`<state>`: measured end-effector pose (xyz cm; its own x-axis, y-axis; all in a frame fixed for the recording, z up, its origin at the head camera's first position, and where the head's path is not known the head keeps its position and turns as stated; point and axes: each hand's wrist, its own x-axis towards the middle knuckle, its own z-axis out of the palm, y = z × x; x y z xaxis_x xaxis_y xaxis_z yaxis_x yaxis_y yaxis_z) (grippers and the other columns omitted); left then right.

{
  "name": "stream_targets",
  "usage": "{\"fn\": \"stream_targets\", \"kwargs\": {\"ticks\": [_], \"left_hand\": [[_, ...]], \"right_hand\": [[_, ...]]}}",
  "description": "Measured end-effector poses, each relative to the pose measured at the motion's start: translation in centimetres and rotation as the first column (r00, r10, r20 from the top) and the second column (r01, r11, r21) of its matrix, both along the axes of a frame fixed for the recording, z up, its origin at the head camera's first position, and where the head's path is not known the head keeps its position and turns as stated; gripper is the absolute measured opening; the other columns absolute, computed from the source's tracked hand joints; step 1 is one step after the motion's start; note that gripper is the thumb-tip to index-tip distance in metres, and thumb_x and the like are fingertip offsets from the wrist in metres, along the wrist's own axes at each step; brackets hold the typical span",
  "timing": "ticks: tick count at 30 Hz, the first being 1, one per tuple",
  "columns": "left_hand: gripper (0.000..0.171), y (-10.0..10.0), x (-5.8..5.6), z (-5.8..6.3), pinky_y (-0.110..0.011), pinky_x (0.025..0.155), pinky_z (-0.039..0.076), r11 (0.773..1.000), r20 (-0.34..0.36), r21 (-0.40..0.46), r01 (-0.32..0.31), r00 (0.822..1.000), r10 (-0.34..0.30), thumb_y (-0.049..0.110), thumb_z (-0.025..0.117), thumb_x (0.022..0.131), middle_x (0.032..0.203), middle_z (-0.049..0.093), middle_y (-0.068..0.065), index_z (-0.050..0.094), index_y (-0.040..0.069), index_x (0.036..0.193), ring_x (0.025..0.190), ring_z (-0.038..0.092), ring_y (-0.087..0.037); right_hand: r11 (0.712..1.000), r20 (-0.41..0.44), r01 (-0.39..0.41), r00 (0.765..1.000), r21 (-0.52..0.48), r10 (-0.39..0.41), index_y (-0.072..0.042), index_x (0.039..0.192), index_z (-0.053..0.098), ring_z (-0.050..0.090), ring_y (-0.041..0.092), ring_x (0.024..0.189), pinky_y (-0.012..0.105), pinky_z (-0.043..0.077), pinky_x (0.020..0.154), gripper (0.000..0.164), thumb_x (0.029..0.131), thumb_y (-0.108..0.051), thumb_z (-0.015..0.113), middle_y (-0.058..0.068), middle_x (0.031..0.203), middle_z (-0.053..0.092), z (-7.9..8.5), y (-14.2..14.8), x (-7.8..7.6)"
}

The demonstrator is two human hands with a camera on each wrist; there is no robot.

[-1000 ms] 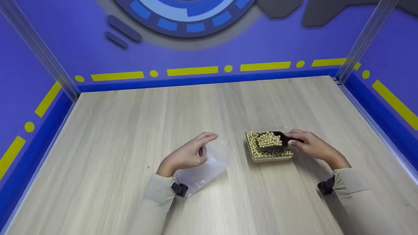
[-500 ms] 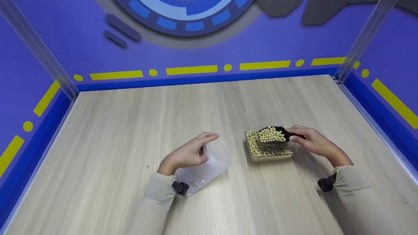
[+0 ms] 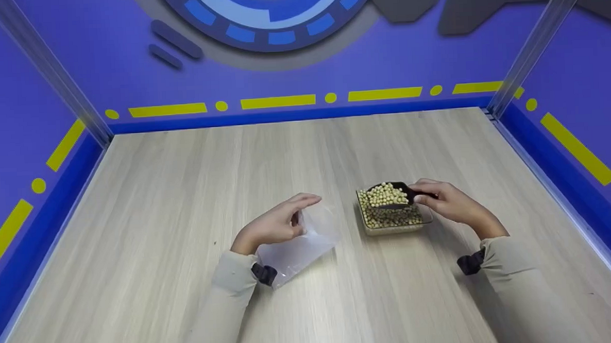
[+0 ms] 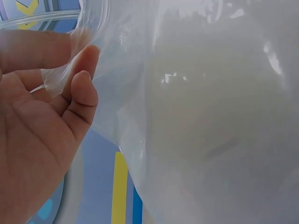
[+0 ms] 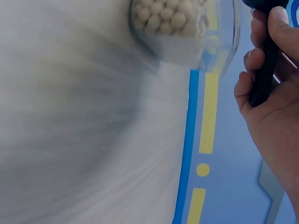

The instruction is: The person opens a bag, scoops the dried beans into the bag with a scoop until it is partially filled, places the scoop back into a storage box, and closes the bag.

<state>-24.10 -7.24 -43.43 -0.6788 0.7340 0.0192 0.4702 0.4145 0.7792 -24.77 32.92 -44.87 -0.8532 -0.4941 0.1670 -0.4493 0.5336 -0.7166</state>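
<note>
My left hand (image 3: 274,224) pinches the edge of a clear plastic zip bag (image 3: 296,257) between thumb and fingers; the bag hangs beneath it, and in the left wrist view the bag (image 4: 215,112) fills the right side. My right hand (image 3: 456,206) grips the handle of a black scoop (image 3: 400,189). The scoop is heaped with round, pale yellow beans (image 3: 386,195) and is held level over a clear rectangular container (image 3: 396,230), which holds more of the same beans. In the right wrist view the fingers curl round the black handle (image 5: 266,70).
A light wood-grain table (image 3: 207,165) lies under everything. Blue panels with yellow markings (image 3: 279,101) close it in at the back and both sides. Metal posts (image 3: 537,43) stand at the rear corners.
My right hand has raised the loaded scoop out of the beans in the container and moved it slightly left. The left hand has stayed almost still with the bag.
</note>
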Motion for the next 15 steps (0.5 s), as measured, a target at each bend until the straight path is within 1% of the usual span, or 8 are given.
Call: {"fn": "stream_targets", "kwargs": {"ticks": [3,6,12,15], "left_hand": [[0.069,0.0,0.0,-0.1,-0.023,0.074,0.042,1.0,0.016,0.001,-0.004,1.0,0.004,-0.009,0.053,0.083,0.151,0.034,-0.013,0.034,0.002,0.148,0.082,0.046,-0.013],[0.069,0.1,0.1,-0.1,-0.024,0.075,0.043,1.0,0.011,-0.003,-0.014,1.0,0.014,-0.009,0.055,0.083,0.151,0.035,-0.013,0.035,0.003,0.148,0.083,0.047,-0.013],[0.069,0.1,0.1,-0.2,-0.024,0.075,0.043,1.0,0.002,0.0,-0.025,1.0,0.025,-0.008,0.056,0.083,0.15,0.036,-0.013,0.036,0.004,0.148,0.083,0.048,-0.013],[0.069,0.2,0.1,-0.2,-0.023,0.075,0.043,1.0,0.009,0.004,-0.026,1.0,0.026,-0.009,0.055,0.082,0.15,0.037,-0.013,0.037,0.004,0.147,0.083,0.047,-0.013]], "right_hand": [[1.0,0.007,-0.013,1.0,0.0,0.013,0.003,0.126,0.06,0.05,-0.008,0.107,0.013,0.043,0.086,0.033,0.097,-0.01,0.052,0.019,0.121,0.061,0.3,-0.6,-0.1],[1.0,0.006,-0.023,1.0,-0.005,0.023,0.002,0.125,0.061,0.05,-0.007,0.109,0.012,0.043,0.088,0.032,0.097,-0.01,0.053,0.018,0.122,0.061,0.5,-1.3,-0.1],[0.996,0.006,-0.07,0.998,-0.048,0.07,0.002,0.123,0.063,0.053,-0.002,0.102,0.014,0.043,0.083,0.03,0.096,-0.008,0.054,0.017,0.117,0.063,0.7,-3.0,-0.3],[0.994,0.024,-0.086,0.996,-0.066,0.088,0.001,0.122,0.064,0.054,0.0,0.101,0.014,0.042,0.083,0.03,0.096,-0.009,0.055,0.017,0.116,0.063,0.8,-3.8,-0.4]]}}
